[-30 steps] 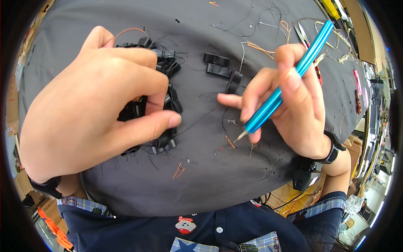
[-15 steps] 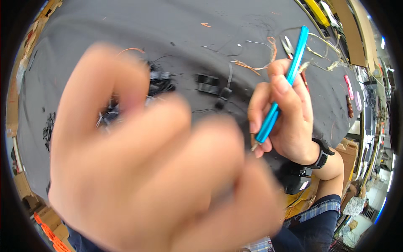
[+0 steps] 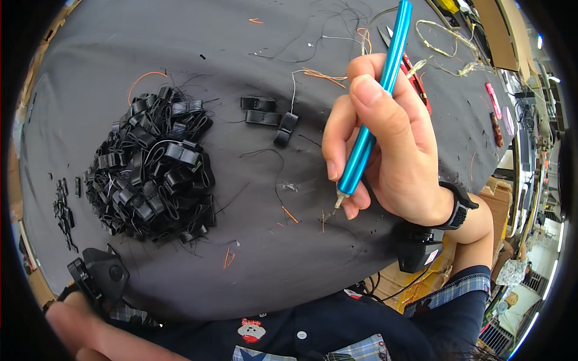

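My right hand (image 3: 391,138) is closed in a writing grip around a shiny turquoise pen-shaped tool (image 3: 367,135). Its short metal tip points down toward the grey cloth (image 3: 289,240), on the near side of the hand. At the lower left edge is my left hand (image 3: 90,334), bent back close to the camera and partly cut off; its fingers cannot be made out. Farther in lies a large heap of black strap loops (image 3: 150,171). Two black loops (image 3: 260,111) sit between the heap and my right hand, beside another loop (image 3: 286,129) with a pale thread.
Red-handled scissors (image 3: 415,78) lie beyond my right hand. Orange thread scraps (image 3: 290,215) and dark threads are scattered about. Small black pieces (image 3: 63,216) lie at the far left. Pale cord (image 3: 457,39), a pink tool (image 3: 494,99) and a brown-handled tool (image 3: 496,131) are at the right.
My left hand, blurred across the view before, has swung down to the lower left edge, uncovering the heap. My right hand has moved slightly left and up, with the turquoise tool still held.
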The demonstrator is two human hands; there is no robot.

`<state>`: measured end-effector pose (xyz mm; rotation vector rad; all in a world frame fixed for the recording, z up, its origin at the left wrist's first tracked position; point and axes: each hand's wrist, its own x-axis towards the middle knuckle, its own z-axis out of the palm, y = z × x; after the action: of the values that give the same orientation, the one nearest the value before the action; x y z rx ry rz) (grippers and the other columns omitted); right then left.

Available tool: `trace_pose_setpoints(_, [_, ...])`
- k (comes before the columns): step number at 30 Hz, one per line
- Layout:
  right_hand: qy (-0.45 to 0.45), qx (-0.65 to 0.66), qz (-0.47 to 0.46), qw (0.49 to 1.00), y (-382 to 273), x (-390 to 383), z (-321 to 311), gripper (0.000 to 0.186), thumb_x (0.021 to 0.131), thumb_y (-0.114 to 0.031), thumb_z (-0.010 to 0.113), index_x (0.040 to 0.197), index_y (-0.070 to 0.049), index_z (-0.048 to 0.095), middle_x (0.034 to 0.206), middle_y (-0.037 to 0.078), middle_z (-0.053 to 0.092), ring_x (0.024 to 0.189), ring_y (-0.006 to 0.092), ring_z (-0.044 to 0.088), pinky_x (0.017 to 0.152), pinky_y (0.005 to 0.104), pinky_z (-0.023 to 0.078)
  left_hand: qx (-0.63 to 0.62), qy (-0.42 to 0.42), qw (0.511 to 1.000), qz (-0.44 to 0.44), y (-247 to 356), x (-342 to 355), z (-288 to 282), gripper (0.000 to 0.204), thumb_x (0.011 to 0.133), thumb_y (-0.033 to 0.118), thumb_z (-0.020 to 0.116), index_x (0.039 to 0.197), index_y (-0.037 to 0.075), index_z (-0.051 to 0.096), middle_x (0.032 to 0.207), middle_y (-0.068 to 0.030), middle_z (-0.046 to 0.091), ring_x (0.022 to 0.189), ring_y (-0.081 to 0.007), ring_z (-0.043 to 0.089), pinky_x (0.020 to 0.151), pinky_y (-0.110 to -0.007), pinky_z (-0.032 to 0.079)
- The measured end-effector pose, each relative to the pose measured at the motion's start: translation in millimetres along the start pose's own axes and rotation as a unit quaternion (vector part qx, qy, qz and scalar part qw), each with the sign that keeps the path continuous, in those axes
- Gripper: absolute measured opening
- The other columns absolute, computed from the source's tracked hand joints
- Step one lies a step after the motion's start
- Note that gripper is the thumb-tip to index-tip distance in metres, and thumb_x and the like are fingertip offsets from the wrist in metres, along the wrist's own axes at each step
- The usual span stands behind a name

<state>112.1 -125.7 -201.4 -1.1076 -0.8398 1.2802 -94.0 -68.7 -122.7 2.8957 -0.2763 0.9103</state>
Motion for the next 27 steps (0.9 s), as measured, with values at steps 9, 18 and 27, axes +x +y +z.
trace_pose_setpoints(9, [-0.032,0.008,0.000,0.999,-5.9,-1.7,15.1,0.017,0.094,-0.025,0.036,0.094,-0.008,0.031,0.054,0.014,0.052,0.027,0.0127,0.036,0.025,0.0230,0.035,0.020,-0.276,0.944,-0.180,-34.7,-2.5,-2.4,0.030,0.053,0.019,0.069,0.077,0.006,0.057,0.071,-0.0067,0.044,0.061,-0.0221,0.044,0.059,-0.033,0.036])
trace_pose_setpoints(18, [-0.016,0.050,0.021,0.998,0.0,-3.0,0.6,0.019,0.094,-0.024,0.042,0.095,-0.008,0.034,0.057,0.010,0.053,0.030,0.0099,0.038,0.028,0.0206,0.032,0.017,-0.278,0.930,-0.238,-50.6,-15.5,34.9,0.021,0.062,0.007,0.068,0.078,0.009,0.055,0.076,-0.0035,0.044,0.065,-0.0195,0.047,0.061,-0.031,0.037])
trace_pose_setpoints(27, [-0.063,0.021,0.072,0.995,-4.2,-4.9,-1.9,0.017,0.095,-0.022,0.042,0.096,-0.008,0.035,0.058,0.011,0.054,0.033,0.0103,0.041,0.032,0.0201,0.035,-0.203,-0.047,0.922,-0.326,-59.6,-3.9,33.8,0.016,0.072,0.007,0.069,0.081,0.005,0.056,0.079,-0.0023,0.043,0.081,-0.0140,0.048,0.073,-0.025,0.038])
